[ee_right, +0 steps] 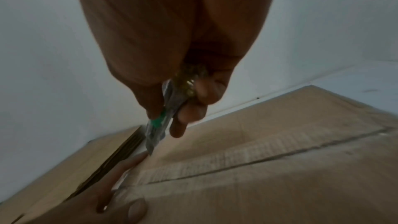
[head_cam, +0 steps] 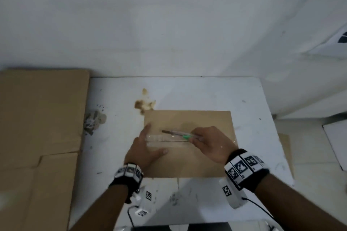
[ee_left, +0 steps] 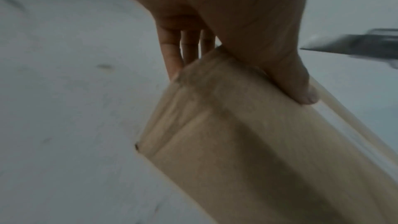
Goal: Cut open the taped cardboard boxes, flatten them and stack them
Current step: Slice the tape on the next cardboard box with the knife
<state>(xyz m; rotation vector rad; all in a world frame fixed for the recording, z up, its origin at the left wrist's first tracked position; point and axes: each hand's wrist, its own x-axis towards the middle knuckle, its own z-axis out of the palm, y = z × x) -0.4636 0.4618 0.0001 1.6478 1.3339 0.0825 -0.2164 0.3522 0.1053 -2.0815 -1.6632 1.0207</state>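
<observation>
A brown cardboard box (head_cam: 187,159) sits mid-table with clear tape (head_cam: 163,139) along its top seam. My left hand (head_cam: 144,148) steadies the box's left end, thumb on the top face and straight fingers (ee_left: 172,48) down the side of the box (ee_left: 237,151). My right hand (head_cam: 210,144) grips a utility knife (head_cam: 180,134) with a green slider. Its blade points left, just above the seam. In the right wrist view the knife (ee_right: 159,130) hangs over the taped seam (ee_right: 215,164). The blade tip (ee_left: 344,45) shows in the left wrist view.
Flattened cardboard (head_cam: 37,118) lies stacked on the left. The white table (head_cam: 206,93) has a brown stain (head_cam: 144,104) and tape scraps (head_cam: 93,121) behind the box. A white wall stands close behind. Another cardboard piece (head_cam: 285,148) shows past the table's right edge.
</observation>
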